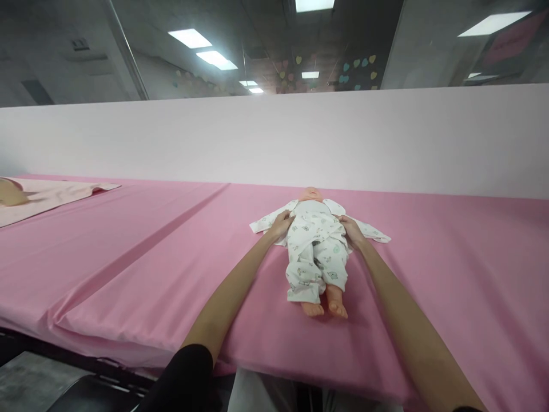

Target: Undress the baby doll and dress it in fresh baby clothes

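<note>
A baby doll [311,194] lies on its back on a pink-covered table, its head toward the wall and bare feet toward me. It wears a white patterned top [369,230] with the sleeves spread out, and white patterned trousers [317,243]. At the left side of the doll's waist, my left hand [281,223] has its fingers closed on the edge of the clothing. My right hand [351,230] is at the opposite side of the waist, fingers curled against the cloth. The fingertips of both hands are partly hidden.
The pink table cover [150,274] has a long fold left of the doll. On the far left lies a pale cloth [55,197] with a tan object [12,193] on it. A white low wall [274,137] runs behind the table, with glass above.
</note>
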{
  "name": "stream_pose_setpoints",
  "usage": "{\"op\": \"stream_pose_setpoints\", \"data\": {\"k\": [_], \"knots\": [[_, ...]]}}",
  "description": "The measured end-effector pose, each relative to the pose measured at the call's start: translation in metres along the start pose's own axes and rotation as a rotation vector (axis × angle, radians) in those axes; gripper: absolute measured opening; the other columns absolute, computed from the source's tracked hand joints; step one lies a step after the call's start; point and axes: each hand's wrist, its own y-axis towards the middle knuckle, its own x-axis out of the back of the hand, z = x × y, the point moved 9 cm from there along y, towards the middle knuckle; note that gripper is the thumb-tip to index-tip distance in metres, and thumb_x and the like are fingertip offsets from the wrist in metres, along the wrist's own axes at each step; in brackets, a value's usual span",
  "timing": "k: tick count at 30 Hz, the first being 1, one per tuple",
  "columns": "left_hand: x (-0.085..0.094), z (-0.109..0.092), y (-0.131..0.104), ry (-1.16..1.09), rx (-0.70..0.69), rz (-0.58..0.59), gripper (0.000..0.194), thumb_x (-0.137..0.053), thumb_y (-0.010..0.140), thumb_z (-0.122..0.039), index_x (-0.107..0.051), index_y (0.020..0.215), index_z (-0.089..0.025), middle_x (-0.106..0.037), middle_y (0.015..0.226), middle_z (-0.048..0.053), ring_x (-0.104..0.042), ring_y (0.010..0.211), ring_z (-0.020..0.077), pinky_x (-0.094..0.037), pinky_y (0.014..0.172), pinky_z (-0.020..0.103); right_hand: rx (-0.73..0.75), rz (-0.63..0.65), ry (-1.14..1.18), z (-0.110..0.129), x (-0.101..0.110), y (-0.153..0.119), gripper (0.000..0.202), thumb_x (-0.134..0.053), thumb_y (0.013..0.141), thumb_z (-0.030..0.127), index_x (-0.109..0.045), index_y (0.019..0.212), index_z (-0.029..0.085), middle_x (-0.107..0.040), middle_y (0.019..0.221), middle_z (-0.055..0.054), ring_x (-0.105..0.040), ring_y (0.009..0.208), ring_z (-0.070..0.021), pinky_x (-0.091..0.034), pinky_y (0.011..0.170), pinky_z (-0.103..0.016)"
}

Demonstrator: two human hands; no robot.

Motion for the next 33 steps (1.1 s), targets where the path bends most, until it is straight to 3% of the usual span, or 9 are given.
{"op": "stream_pose_setpoints", "data": {"k": [4,7,10,13,18,24,28,33], "knots": [[0.014,0.004,0.011,0.222,-0.055,-0.174,0.015,-0.046,0.082,-0.033,-0.05,0.083,-0.018,-0.052,0.075,-0.001,-0.046,0.071,0.0124,-0.035,0.067,0.024,-0.016,-0.031,-0.114,-0.008,0.006,0.019,0.024,-0.063,0.06,0.035,-0.048,0.069,0.019,-0.058,0.068,0.003,-0.052,0.064,-0.0134,-0.04,0.062,-0.024],[0.016,0.008,0.021,0.263,-0.056,-0.255,0.016,-0.038,0.087,-0.03,-0.048,0.094,-0.02,-0.054,0.075,-0.001,-0.048,0.071,0.0136,-0.036,0.067,0.025,-0.007,-0.211,-0.257,-0.011,0.019,0.034,0.025,-0.058,0.064,0.04,-0.049,0.075,0.02,-0.054,0.063,0.003,-0.051,0.063,-0.0148,-0.038,0.061,-0.025],[0.019,0.015,0.031,0.247,-0.008,-0.339,0.019,-0.036,0.088,-0.03,-0.046,0.099,-0.02,-0.054,0.071,-0.001,-0.049,0.065,0.0141,-0.036,0.062,0.025,0.004,-0.396,-0.375,-0.008,0.028,0.039,0.025,-0.054,0.067,0.041,-0.051,0.08,0.019,-0.057,0.072,0.0,-0.053,0.071,-0.0175,-0.039,0.067,-0.028],[0.025,0.02,0.04,0.25,0.044,-0.396,0.017,-0.042,0.084,-0.028,-0.05,0.095,-0.02,-0.057,0.073,0.0,-0.051,0.067,0.0144,-0.038,0.064,0.025,-0.001,-0.466,-0.473,-0.002,0.028,0.038,0.025,-0.054,0.066,0.038,-0.055,0.08,0.018,-0.06,0.078,-0.003,-0.054,0.076,-0.0195,-0.04,0.072,-0.03],[0.034,0.028,0.055,0.125,0.147,-0.34,0.022,-0.053,0.067,-0.016,-0.057,0.088,-0.019,-0.062,0.077,0.001,-0.056,0.068,0.014,-0.043,0.066,0.026,-0.022,-0.406,-0.562,0.008,0.025,0.039,0.024,-0.061,0.06,0.032,-0.061,0.08,0.018,-0.063,0.072,-0.003,-0.057,0.073,-0.0192,-0.042,0.072,-0.029],[0.033,0.021,0.062,-0.158,0.098,-0.187,0.014,-0.055,0.066,-0.017,-0.06,0.078,-0.016,-0.062,0.073,0.002,-0.058,0.068,0.0125,-0.047,0.067,0.025,-0.104,-0.309,-0.34,-0.004,0.024,0.051,0.022,-0.062,0.059,0.029,-0.068,0.076,0.016,-0.067,0.075,-0.003,-0.06,0.073,-0.0184,-0.046,0.068,-0.028],[0.026,0.014,0.057,0.064,0.051,-0.091,0.016,-0.058,0.068,-0.019,-0.063,0.083,-0.017,-0.064,0.08,0.003,-0.058,0.069,0.0124,-0.045,0.064,0.024,-0.097,-0.298,-0.364,-0.002,0.021,0.048,0.018,-0.058,0.064,0.025,-0.069,0.077,0.018,-0.067,0.084,-0.002,-0.06,0.082,-0.0178,-0.045,0.076,-0.028],[0.033,0.002,0.049,0.498,-0.076,-0.22,0.011,-0.055,0.074,-0.023,-0.063,0.081,-0.02,-0.065,0.085,0.002,-0.057,0.074,0.0139,-0.043,0.069,0.026,0.041,-0.342,-0.842,0.022,0.014,0.036,0.023,-0.055,0.072,0.024,-0.064,0.091,0.016,-0.062,0.083,-0.006,-0.056,0.084,-0.0216,-0.042,0.08,-0.034]]}}
